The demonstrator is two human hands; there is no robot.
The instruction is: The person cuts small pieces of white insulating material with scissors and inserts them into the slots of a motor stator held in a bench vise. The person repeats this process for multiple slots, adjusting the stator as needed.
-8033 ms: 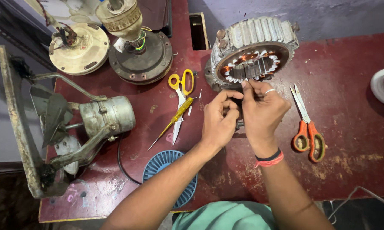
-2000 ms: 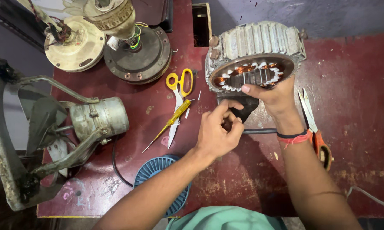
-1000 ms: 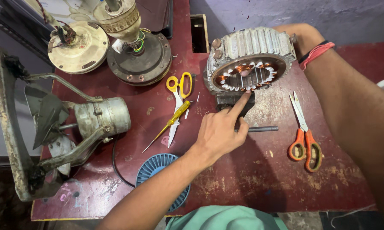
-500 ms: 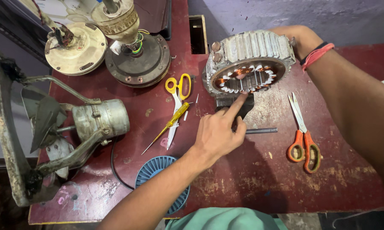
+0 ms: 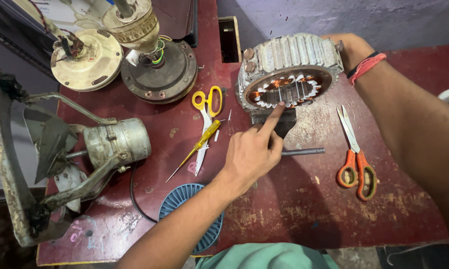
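Left hand (image 5: 252,154): index finger extended onto grey finned motor stator (image 5: 289,69), other fingers curled, grasping nothing. Right hand (image 5: 345,44) behind stator; grip cannot be told.

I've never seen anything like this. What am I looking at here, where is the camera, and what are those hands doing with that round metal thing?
The camera sits on a person's head and looks down at a worn red table, so the two bare arms are the wearer's own. The round ribbed thing is a motor stator, the fixed part of an electric motor, with copper wire coils inside its ring. The left hand holds nothing; its forefinger points at the lower inner edge of the ring. The right hand reaches around the far side of the stator, mostly hidden behind it. On the table lie yellow-handled scissors, a yellow screwdriver, orange-handled scissors, a thin metal rod, and a blue ribbed disc. At left are a small fan motor on a frame and two dismantled ceiling fan motors.
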